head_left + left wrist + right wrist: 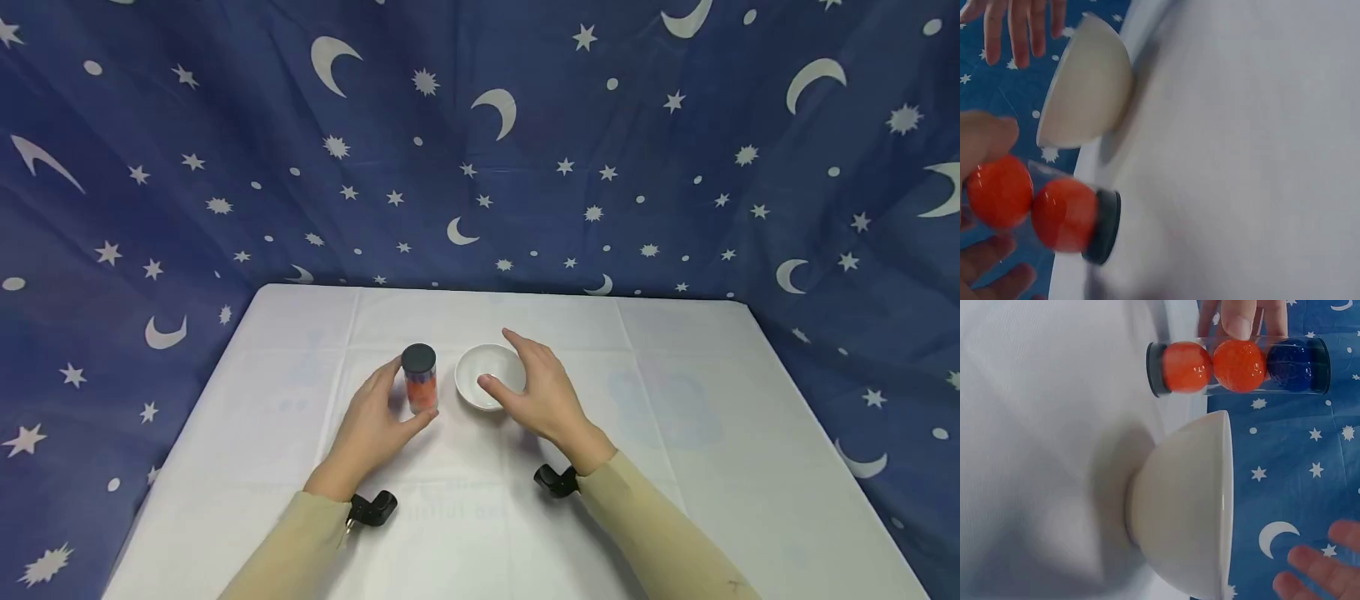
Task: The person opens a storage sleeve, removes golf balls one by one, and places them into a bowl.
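A clear tube (pixel 421 390) with dark end caps stands on the white tabletop, holding two orange balls (pixel 1239 365) and a dark blue ball (pixel 1291 364) on top. Around its left side curves my left hand (pixel 371 429), thumb and fingers spread apart; the wrist views do not settle whether they touch it. Just right of the tube is a white bowl (pixel 491 404), upright on its base. Over the bowl's right side my right hand (pixel 543 396) hovers, fingers extended and thumb apart, holding nothing. Only its fingertips appear in the right wrist view.
A white cloth covers the table (pixel 750 467). Behind it and along the sides hangs a dark blue curtain (pixel 450 167) patterned with moons and stars. Each wrist wears a small black camera (pixel 373 507) near the beige sleeve cuff.
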`<action>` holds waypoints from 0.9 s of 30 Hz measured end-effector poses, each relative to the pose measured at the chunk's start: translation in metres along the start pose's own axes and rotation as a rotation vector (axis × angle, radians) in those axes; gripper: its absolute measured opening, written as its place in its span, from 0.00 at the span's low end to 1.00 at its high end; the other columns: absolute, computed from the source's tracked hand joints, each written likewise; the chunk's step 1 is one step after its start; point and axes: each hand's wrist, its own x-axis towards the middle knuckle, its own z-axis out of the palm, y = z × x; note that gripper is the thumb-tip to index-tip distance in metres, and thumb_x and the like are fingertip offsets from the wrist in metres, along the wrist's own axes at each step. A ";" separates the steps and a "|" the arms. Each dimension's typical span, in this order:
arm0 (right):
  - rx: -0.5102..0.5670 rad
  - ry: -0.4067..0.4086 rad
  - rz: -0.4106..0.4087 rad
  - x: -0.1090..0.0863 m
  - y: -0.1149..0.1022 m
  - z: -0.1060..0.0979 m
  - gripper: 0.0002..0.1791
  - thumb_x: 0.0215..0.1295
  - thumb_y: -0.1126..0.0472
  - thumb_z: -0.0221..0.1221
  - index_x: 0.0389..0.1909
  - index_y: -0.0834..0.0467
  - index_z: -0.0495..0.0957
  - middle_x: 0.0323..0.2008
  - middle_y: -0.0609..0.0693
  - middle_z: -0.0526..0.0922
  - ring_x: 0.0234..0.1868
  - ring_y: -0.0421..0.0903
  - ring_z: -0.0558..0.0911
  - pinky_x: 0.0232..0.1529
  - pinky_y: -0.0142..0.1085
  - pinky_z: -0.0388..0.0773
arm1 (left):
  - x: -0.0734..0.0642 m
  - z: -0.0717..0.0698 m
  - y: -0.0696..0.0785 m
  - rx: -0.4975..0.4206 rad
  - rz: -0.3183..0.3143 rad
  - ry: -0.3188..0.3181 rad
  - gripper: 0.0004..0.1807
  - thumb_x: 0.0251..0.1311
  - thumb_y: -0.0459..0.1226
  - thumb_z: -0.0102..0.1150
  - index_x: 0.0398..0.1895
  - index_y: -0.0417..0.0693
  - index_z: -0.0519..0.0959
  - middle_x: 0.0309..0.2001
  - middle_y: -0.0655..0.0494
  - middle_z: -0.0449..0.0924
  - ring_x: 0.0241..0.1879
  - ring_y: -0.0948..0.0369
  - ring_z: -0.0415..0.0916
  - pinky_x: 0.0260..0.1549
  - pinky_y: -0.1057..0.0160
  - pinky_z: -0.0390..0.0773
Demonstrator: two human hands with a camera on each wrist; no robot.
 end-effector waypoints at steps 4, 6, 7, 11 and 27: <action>0.101 -0.025 -0.021 0.006 -0.003 0.001 0.43 0.56 0.28 0.57 0.70 0.45 0.65 0.63 0.44 0.71 0.65 0.45 0.67 0.63 0.46 0.63 | 0.003 0.004 0.006 -0.217 -0.082 -0.010 0.39 0.55 0.45 0.69 0.67 0.44 0.63 0.61 0.46 0.71 0.61 0.49 0.68 0.59 0.48 0.67; 0.132 -0.044 -0.026 0.009 -0.004 0.002 0.42 0.55 0.29 0.58 0.69 0.43 0.66 0.62 0.42 0.72 0.64 0.44 0.67 0.63 0.45 0.64 | 0.005 0.006 0.008 -0.276 -0.111 -0.006 0.36 0.56 0.42 0.69 0.66 0.43 0.63 0.59 0.45 0.73 0.59 0.49 0.71 0.58 0.48 0.69; 0.142 -0.054 -0.025 0.010 -0.004 0.002 0.43 0.54 0.28 0.59 0.69 0.43 0.66 0.61 0.42 0.72 0.64 0.43 0.67 0.63 0.45 0.64 | 0.005 0.007 0.009 -0.294 -0.119 -0.005 0.36 0.57 0.40 0.68 0.66 0.42 0.63 0.58 0.44 0.73 0.58 0.48 0.72 0.57 0.48 0.70; 0.156 -0.075 -0.016 0.009 -0.005 0.006 0.44 0.52 0.28 0.61 0.69 0.43 0.66 0.60 0.42 0.74 0.63 0.42 0.68 0.62 0.45 0.65 | 0.006 0.010 0.009 -0.310 -0.139 0.002 0.35 0.57 0.39 0.68 0.65 0.41 0.62 0.57 0.43 0.73 0.56 0.47 0.73 0.55 0.48 0.72; 0.197 -0.096 -0.094 0.000 -0.017 0.007 0.41 0.55 0.32 0.62 0.68 0.45 0.67 0.57 0.42 0.76 0.57 0.40 0.73 0.57 0.43 0.71 | 0.002 0.002 0.019 -0.087 0.082 0.025 0.30 0.57 0.39 0.68 0.61 0.49 0.66 0.52 0.52 0.72 0.49 0.56 0.73 0.51 0.52 0.73</action>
